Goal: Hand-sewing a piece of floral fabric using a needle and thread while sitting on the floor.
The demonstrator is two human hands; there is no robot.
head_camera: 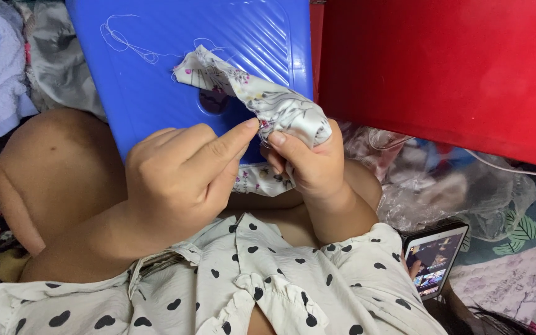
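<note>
Left to right, head view.

Blue lid [156, 68]: ribbed plastic, propped against the knees; loose white thread [125, 43] lies across its upper part.

Left hand [178, 180]: curled, forefinger and thumb tips pressed together at the cloth's edge. Looks like a needle pinch, but no needle is clear enough to confirm.

Cloth [268, 102]: small strip of white floral fabric, glossy, probably satin-like. One end rises free and crumpled over the lid; the other is wrapped over the right hand's fingers. A further piece of the same print hangs below, between the two wrists.

Right hand [311, 164]: closed around the cloth, thumb on top pinning it to the fingers beneath. The left fingertips touch the cloth just beside this thumb.

Handling, as judged: very light, limp, no stiffness; the sheen suggests it slides easily and frays at cut edges. Best held near the worked edge, pinched tight, slack draped over a finger as here.

Further right: red box [442, 68], crumpled clear plastic [460, 192], phone [434, 257] with lit screen.
</note>
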